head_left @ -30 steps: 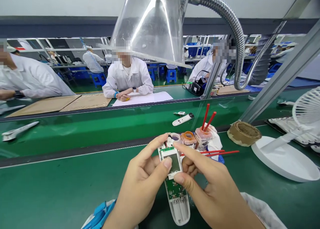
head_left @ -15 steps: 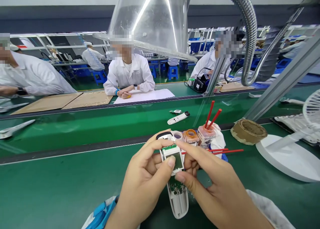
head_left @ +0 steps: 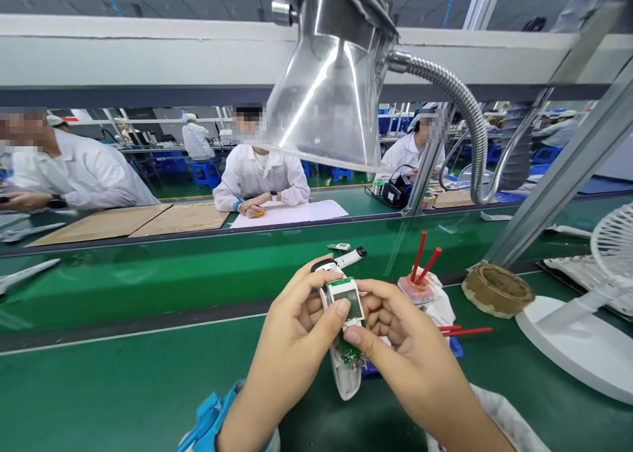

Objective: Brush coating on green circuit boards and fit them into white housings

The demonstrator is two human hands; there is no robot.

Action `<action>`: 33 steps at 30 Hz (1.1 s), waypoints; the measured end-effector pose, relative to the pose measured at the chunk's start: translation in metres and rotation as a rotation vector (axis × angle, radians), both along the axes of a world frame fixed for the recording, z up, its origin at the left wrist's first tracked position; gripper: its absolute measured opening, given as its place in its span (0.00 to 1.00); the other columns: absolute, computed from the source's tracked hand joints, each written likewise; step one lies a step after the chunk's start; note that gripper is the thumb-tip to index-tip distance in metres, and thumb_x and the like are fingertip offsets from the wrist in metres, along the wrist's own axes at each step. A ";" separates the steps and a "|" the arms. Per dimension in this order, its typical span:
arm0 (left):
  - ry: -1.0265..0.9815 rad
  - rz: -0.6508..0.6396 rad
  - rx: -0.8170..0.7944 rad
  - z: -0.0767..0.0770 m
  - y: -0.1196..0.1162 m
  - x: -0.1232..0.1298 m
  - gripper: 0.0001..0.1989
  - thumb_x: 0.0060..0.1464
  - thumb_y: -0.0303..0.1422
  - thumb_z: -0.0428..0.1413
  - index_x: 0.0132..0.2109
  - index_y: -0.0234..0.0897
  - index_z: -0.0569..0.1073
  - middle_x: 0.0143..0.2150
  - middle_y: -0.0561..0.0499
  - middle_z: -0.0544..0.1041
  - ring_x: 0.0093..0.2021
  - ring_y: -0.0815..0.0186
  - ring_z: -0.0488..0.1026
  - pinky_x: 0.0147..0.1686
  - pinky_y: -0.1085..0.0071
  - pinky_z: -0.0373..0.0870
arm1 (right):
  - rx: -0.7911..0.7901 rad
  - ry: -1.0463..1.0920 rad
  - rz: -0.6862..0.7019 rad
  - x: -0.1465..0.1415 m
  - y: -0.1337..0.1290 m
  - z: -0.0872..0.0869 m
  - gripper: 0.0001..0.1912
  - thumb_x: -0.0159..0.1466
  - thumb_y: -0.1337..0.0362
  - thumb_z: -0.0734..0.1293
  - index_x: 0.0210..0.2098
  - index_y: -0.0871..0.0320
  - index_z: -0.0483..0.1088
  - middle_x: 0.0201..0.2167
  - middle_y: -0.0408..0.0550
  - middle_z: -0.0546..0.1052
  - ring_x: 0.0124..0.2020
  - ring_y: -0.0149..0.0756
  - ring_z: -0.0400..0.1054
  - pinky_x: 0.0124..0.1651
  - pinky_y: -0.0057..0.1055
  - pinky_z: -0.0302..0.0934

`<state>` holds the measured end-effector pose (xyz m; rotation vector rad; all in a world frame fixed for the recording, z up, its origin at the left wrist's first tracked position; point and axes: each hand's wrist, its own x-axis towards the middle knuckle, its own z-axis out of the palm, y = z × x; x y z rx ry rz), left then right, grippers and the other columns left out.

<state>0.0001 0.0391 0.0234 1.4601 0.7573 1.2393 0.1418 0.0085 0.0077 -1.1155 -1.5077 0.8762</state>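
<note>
My left hand (head_left: 295, 327) is closed around an open white handheld housing (head_left: 347, 381) with a black end, its thumb resting on a small display screen (head_left: 352, 303). The screen sits in a white frame on a green circuit board (head_left: 349, 350). On the other side, my right hand (head_left: 403, 337) is closed on the board's right edge, thumb at the screen's lower corner and fingers curled behind. The board lies tilted over the housing, its lower end off to the right. Both hands hide parts of the housing.
Beyond the hands, a white handheld device (head_left: 350, 258) lies on the green belt (head_left: 198, 267). Red sticks stand in a jar (head_left: 416, 290) at right, near a tape roll (head_left: 497, 290) and a white fan (head_left: 568, 333). A clear hood (head_left: 331, 103) hangs overhead. Co-workers sit opposite.
The camera view has tilted upward. The circuit board has shifted out of line with the housing, its lower end now standing out to the right. Both hands keep their hold.
</note>
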 end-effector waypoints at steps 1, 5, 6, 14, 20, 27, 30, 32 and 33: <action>-0.007 -0.007 0.011 0.002 0.005 -0.001 0.08 0.54 0.31 0.56 0.43 0.42 0.73 0.59 0.50 0.63 0.49 0.64 0.71 0.44 0.75 0.70 | -0.035 0.063 0.016 -0.001 0.004 0.002 0.17 0.61 0.65 0.65 0.49 0.54 0.62 0.34 0.44 0.69 0.34 0.32 0.67 0.36 0.29 0.65; -0.024 -0.072 0.011 0.008 0.026 -0.008 0.09 0.54 0.33 0.56 0.43 0.39 0.72 0.58 0.47 0.63 0.45 0.64 0.73 0.41 0.73 0.71 | -0.138 0.250 0.071 -0.005 0.022 0.014 0.21 0.58 0.64 0.68 0.49 0.55 0.62 0.32 0.42 0.67 0.33 0.30 0.65 0.36 0.27 0.63; -0.025 -0.091 0.009 0.009 0.032 -0.010 0.09 0.53 0.34 0.56 0.43 0.39 0.72 0.59 0.46 0.62 0.44 0.64 0.73 0.40 0.73 0.72 | -0.151 0.273 0.095 -0.005 0.028 0.016 0.21 0.58 0.64 0.69 0.49 0.55 0.62 0.32 0.42 0.67 0.34 0.29 0.65 0.36 0.26 0.62; 0.078 -0.200 0.073 0.012 0.080 -0.022 0.08 0.50 0.33 0.58 0.40 0.39 0.72 0.61 0.47 0.60 0.39 0.65 0.75 0.40 0.70 0.72 | -0.160 0.397 0.138 -0.011 0.060 0.014 0.25 0.55 0.59 0.72 0.49 0.51 0.61 0.39 0.44 0.69 0.39 0.31 0.65 0.41 0.27 0.60; 0.076 -0.214 0.108 0.011 0.091 -0.029 0.08 0.50 0.30 0.57 0.39 0.40 0.72 0.53 0.49 0.68 0.37 0.66 0.74 0.36 0.71 0.71 | -0.189 0.356 0.121 -0.018 0.067 0.010 0.26 0.55 0.56 0.72 0.49 0.49 0.60 0.40 0.44 0.68 0.41 0.33 0.65 0.42 0.28 0.60; 0.068 -0.132 0.069 0.017 0.102 -0.047 0.11 0.49 0.34 0.58 0.41 0.39 0.71 0.40 0.51 0.74 0.29 0.70 0.71 0.28 0.76 0.67 | -0.188 0.082 0.042 -0.003 0.062 0.009 0.31 0.58 0.56 0.68 0.57 0.48 0.55 0.38 0.45 0.65 0.32 0.31 0.63 0.33 0.27 0.62; 0.125 -0.023 0.039 0.014 0.126 -0.065 0.15 0.48 0.38 0.58 0.44 0.39 0.70 0.30 0.53 0.76 0.30 0.66 0.72 0.29 0.73 0.66 | -0.254 -0.140 0.033 0.019 0.050 0.004 0.25 0.60 0.56 0.66 0.56 0.51 0.61 0.39 0.49 0.69 0.36 0.36 0.66 0.38 0.31 0.63; 0.184 0.105 0.015 0.008 0.149 -0.079 0.17 0.46 0.39 0.59 0.43 0.38 0.72 0.31 0.53 0.77 0.31 0.63 0.73 0.31 0.71 0.66 | -0.307 -0.236 0.062 0.038 0.037 -0.007 0.22 0.59 0.55 0.66 0.52 0.52 0.66 0.36 0.50 0.71 0.37 0.39 0.67 0.40 0.32 0.64; 0.221 0.186 0.009 0.004 0.162 -0.086 0.17 0.45 0.39 0.60 0.42 0.38 0.73 0.30 0.53 0.77 0.31 0.63 0.73 0.30 0.71 0.66 | -0.329 -0.253 0.071 0.048 0.029 -0.014 0.20 0.58 0.55 0.67 0.49 0.52 0.69 0.34 0.50 0.73 0.36 0.40 0.68 0.39 0.32 0.64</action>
